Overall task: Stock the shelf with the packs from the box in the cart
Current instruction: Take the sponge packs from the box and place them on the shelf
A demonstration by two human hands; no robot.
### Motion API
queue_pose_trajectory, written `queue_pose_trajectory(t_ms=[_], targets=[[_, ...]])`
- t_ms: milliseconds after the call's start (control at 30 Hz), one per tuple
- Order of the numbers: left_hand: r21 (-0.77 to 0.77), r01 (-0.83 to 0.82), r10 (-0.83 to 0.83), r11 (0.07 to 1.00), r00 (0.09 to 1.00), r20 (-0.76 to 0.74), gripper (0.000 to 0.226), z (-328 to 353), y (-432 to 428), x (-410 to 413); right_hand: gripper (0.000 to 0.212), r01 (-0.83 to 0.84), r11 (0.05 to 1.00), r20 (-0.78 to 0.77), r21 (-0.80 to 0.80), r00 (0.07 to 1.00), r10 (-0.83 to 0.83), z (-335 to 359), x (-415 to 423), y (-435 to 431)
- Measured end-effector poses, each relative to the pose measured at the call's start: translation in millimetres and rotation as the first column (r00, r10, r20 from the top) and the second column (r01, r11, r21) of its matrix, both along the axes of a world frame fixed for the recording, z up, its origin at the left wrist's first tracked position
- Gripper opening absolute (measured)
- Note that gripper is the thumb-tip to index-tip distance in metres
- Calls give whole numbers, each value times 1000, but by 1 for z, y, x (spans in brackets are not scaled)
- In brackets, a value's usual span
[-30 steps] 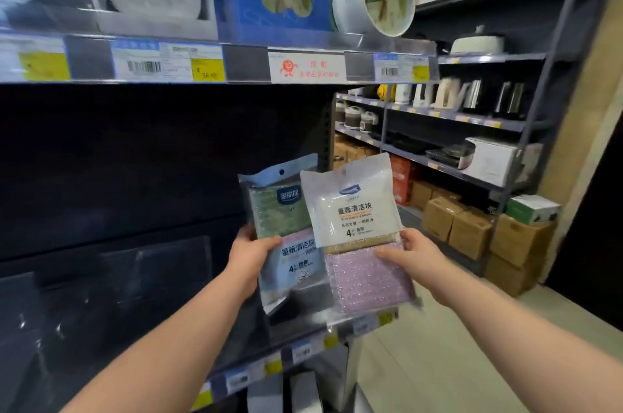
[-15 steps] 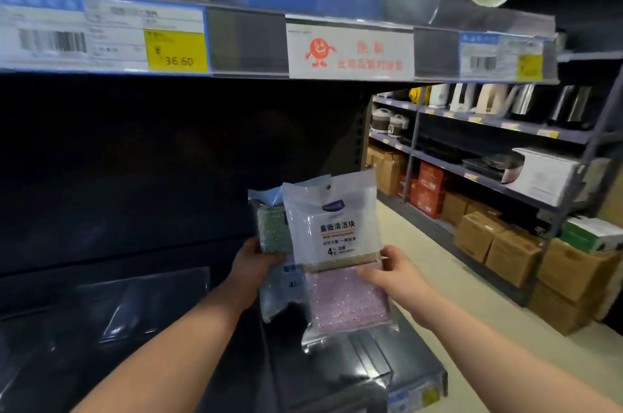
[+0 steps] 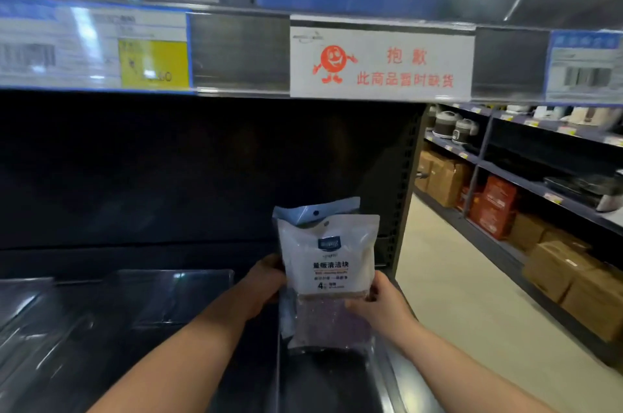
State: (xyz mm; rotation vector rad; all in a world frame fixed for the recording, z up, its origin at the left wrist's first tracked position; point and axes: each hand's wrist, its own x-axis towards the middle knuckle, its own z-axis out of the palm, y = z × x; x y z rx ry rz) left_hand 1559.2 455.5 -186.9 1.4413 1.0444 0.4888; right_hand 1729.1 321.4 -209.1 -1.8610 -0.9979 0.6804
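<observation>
Two packs held upright over the dark shelf (image 3: 323,379), lower centre of the frame.
The left hand (image 3: 266,284) grips the blue pack (image 3: 313,210) at its left edge; the right hand (image 3: 381,304) pinches the white pack (image 3: 328,257), which overlaps the blue one in front. This looks like the placing step. Next, both packs likely need lowering until they stand on the shelf, then a gentle release so neither tips.

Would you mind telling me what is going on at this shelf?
A person is stocking a dark shelf. The right hand grips a white pack in front; the left hand holds a blue-topped pack behind it. Both stand upright at the shelf's right end, below the red-printed sign; whether they rest on the shelf is unclear.
</observation>
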Motion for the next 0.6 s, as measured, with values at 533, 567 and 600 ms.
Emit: queue_pose_trajectory(t_ms=[533, 567, 600], targets=[[52, -50, 55, 997, 994, -97, 62, -3, -8, 4, 57, -96, 963, 4, -251, 995, 100, -9, 9, 15], [68, -59, 66, 996, 992, -104, 62, -5, -9, 5, 53, -101, 959, -1, -265, 995, 104, -7, 8, 13], [80, -61, 69, 995, 992, -108, 63, -5, -10, 5, 50, -107, 953, -1, -282, 994, 111, -6, 7, 12]])
